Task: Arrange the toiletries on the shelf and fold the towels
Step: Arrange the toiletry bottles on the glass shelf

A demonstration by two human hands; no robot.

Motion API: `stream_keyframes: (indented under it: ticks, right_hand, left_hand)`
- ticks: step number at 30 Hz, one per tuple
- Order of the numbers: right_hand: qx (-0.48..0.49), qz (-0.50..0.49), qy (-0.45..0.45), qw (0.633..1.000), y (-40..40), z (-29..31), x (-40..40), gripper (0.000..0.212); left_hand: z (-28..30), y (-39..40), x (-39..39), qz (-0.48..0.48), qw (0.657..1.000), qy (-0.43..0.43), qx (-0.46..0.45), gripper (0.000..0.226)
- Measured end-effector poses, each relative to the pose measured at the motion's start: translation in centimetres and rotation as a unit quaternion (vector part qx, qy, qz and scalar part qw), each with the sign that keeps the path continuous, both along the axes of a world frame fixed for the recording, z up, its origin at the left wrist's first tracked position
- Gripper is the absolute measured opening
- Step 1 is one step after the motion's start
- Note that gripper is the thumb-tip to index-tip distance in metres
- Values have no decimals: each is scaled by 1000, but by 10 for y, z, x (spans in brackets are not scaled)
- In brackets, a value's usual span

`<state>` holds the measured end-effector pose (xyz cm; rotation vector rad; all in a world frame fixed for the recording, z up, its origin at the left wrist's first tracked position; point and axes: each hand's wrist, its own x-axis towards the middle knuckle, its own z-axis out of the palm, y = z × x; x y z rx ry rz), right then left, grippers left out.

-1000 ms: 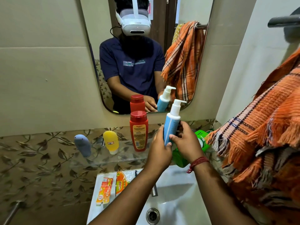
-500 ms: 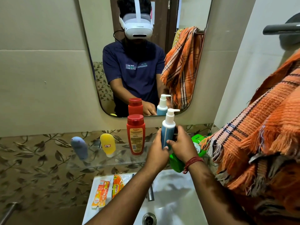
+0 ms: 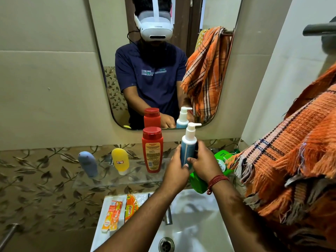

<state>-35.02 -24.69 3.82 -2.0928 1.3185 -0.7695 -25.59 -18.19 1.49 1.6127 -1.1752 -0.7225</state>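
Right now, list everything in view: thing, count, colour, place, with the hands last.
pump bottle: 1, blue with white pump, upright at the glass shelf, held between both hands
shampoo bottle: 1, red, upright on the shelf, left of the pump bottle
yellow tube: 1, yellow, cap down on the shelf
grey-blue tube: 1, grey-blue, cap down at the shelf's left end
green bottle: 1, green, lying behind the right hand
glass shelf: 1, clear, under the mirror
orange packets: 2, orange, on the sink's left rim
sink: 1, white, below
tap: 1, metal, over the sink
mirror: 1, on the wall
towel: 1, orange checked, hanging at right
left hand: 1, grips the pump bottle
right hand: 1, grips the pump bottle
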Motion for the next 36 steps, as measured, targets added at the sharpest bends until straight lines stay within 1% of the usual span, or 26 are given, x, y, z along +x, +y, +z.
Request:
stream_keyframes:
  ticks: [4,6,8,9,11,13,14,15,17,18,19,20,21,22,23,25,26,27,28,31,32,34,35,36]
  right_hand:
    - [3,4,9,1000,-1,1,0,51]
    - [6,8,7,1000,0,2,-1,53]
    - [5,-9,-27,1000,5,1,-7,59]
    - [-1,-32,-60,998,8,0,-12,59]
    - [-23,-82,-131,988,18,-4,-24,50]
    - [-30,-126,-165,978,29,-9,-34,37]
    - [-10,-139,-169,976,33,-13,-38,35]
    - [10,-157,-178,971,38,-18,-41,40]
    - [18,-205,-213,955,42,-36,-46,67]
    - [30,-231,-228,945,44,-42,-48,76]
    - [50,-251,-252,933,42,-51,-48,77]
    - [92,-261,-292,916,38,-61,-48,69]
    - [126,-264,-329,898,37,-66,-47,54]
    - [154,-260,-366,880,27,-85,-49,41]
    - [173,-256,-403,862,18,-101,-49,42]
    - [182,-242,-433,849,25,-102,-46,67]
    - [179,-229,-449,845,29,-101,-46,68]
    - [187,-226,-467,835,32,-96,-45,59]
    - [181,-232,-477,828,46,-72,-41,50]
    - [164,-212,-478,837,45,-69,-44,49]
    - [155,-208,-474,842,41,-75,-44,52]
    - [127,-216,-438,863,36,-82,-43,75]
    - [131,-204,-417,876,34,-72,-45,80]
    - [146,-186,-396,887,36,-56,-45,77]
  left_hand:
    - [0,0,1,0,1000,1,2,74]
    - [-2,1,2,2,1000,3,2,75]
    - [-4,6,3,17,999,32,0,76]
    - [-6,10,2,30,998,52,-5,75]
    - [-14,20,3,63,995,69,-29,64]
    - [-23,27,3,75,995,36,-46,46]
    - [-27,28,3,63,997,11,-47,38]
    - [-30,28,2,44,998,-9,-39,33]
    - [-33,26,-2,-1,1000,-28,-13,34]
    - [-33,25,-4,-24,999,-30,1,35]
    - [-32,23,-7,-44,998,-34,15,36]
    - [-30,22,-11,-60,997,-41,26,35]
    - [-29,21,-13,-72,996,-52,32,33]
    - [-28,20,-16,-81,994,-61,35,31]
    - [-27,20,-19,-86,993,-70,35,31]
    - [-27,20,-23,-94,992,-84,29,31]
    - [-27,21,-24,-98,991,-89,23,30]
    - [-29,22,-24,-101,991,-91,14,31]
    - [-30,24,-24,-105,990,-91,5,34]
    - [-33,28,-24,-111,990,-91,-20,43]
    - [-34,28,-24,-108,990,-93,-23,46]
    - [-34,24,-25,-102,989,-100,-33,50]
    - [-33,20,-27,-101,989,-105,-40,54]
    - [-31,15,-28,-100,988,-110,-42,59]
